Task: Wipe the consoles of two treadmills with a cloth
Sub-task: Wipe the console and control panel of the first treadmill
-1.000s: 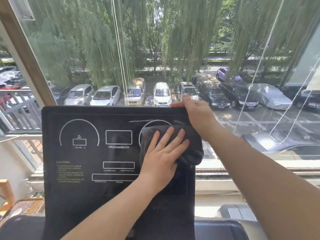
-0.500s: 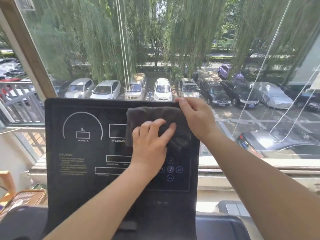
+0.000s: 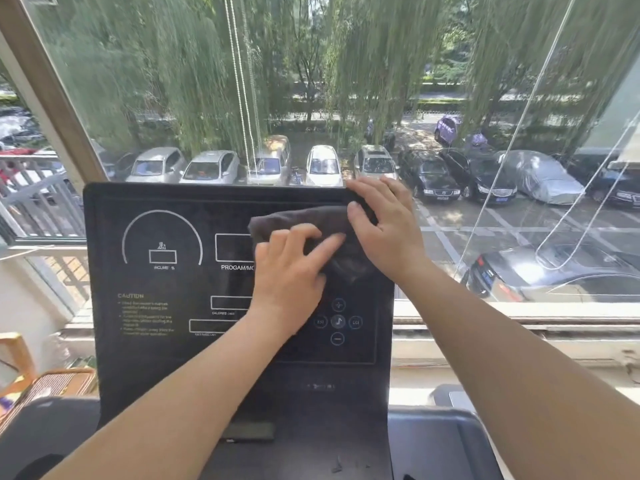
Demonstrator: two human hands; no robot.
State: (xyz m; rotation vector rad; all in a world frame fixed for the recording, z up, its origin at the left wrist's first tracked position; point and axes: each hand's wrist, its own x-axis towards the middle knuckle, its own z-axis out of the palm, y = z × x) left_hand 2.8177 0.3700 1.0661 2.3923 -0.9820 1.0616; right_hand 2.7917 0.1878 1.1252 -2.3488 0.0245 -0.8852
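Note:
A black treadmill console [image 3: 156,306] with white dial and display outlines stands upright in front of me. A dark grey cloth [image 3: 308,221] lies bunched against its upper right part. My left hand [image 3: 291,271] presses on the cloth with fingers spread over it. My right hand [image 3: 384,220] grips the console's top right corner, and its fingers lie on the cloth's right end. Round buttons [image 3: 337,322] show below my left hand.
A big window [image 3: 311,81] stands right behind the console, with a sill [image 3: 519,327] to the right. A wicker chair [image 3: 41,382] sits at lower left. The treadmill's dark tray [image 3: 436,441] lies at the bottom.
My left hand has slid the cloth up and leftward from the right dial area to the console's upper part. My right hand stays on the top right corner.

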